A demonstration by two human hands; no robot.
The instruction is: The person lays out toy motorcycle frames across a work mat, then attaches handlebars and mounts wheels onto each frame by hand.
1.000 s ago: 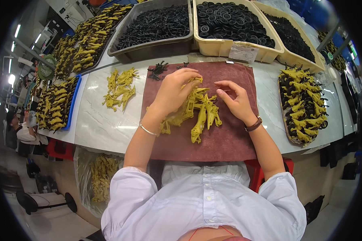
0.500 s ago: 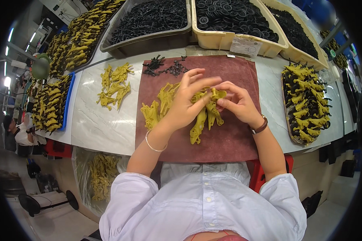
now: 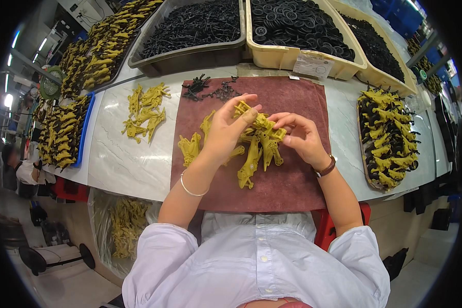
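A yellow part (image 3: 264,123) spans the gap between our hands over the red cloth (image 3: 297,187), apparently raised so both can reach it; loose yellow pieces (image 3: 190,148) lie close, perhaps for easy picking. Our left hand (image 3: 226,126) grips its upper end, thumb near fingers; our right hand (image 3: 305,138), loosely curled, pinches the other.

Factory workshop: cream bin (image 3: 272,57) of black wheels (image 3: 303,25), rows of yellow-black pieces (image 3: 386,137), strip lights (image 3: 42,44).
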